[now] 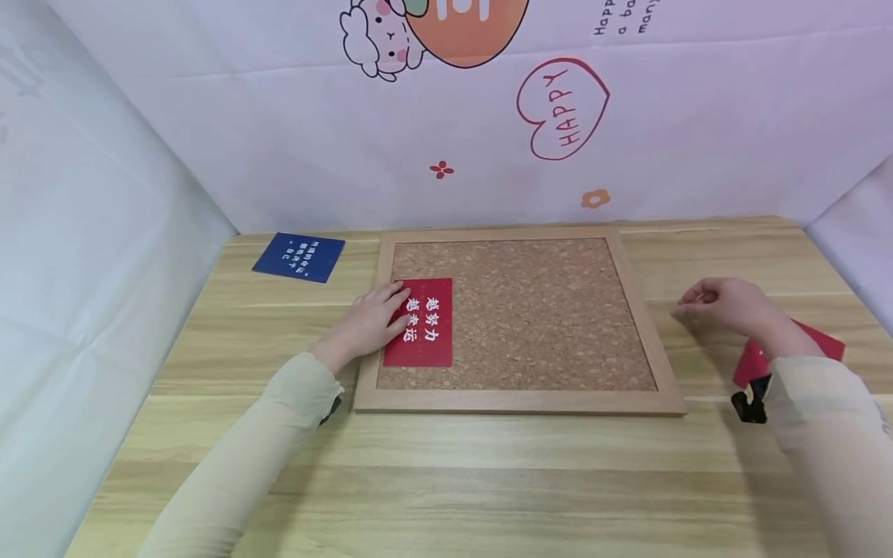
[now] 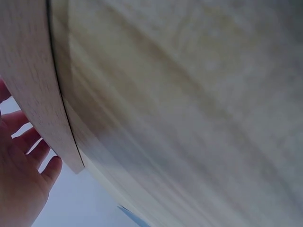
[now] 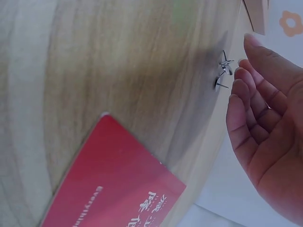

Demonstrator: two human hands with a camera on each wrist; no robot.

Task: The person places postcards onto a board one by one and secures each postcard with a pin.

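Note:
A red card point(image 1: 438, 325) with white lettering lies at the left side of a wood-framed cork board point(image 1: 544, 310). My left hand point(image 1: 370, 319) rests over the frame's left edge, its outstretched fingers touching the card. Beyond the frame's right side, my right hand point(image 1: 743, 306) hovers low over the table with fingers loosely bent. In the right wrist view, several metal thumbtacks point(image 3: 225, 66) lie on the table just by my right fingertips. Nothing shows between that thumb and the fingers.
Another red card point(image 3: 113, 175) lies on the table under my right wrist, partly hidden in the head view. A blue card point(image 1: 300, 257) with white writing lies at the back left. White printed cloth point(image 1: 446, 124) hangs behind the wooden table point(image 1: 474, 480).

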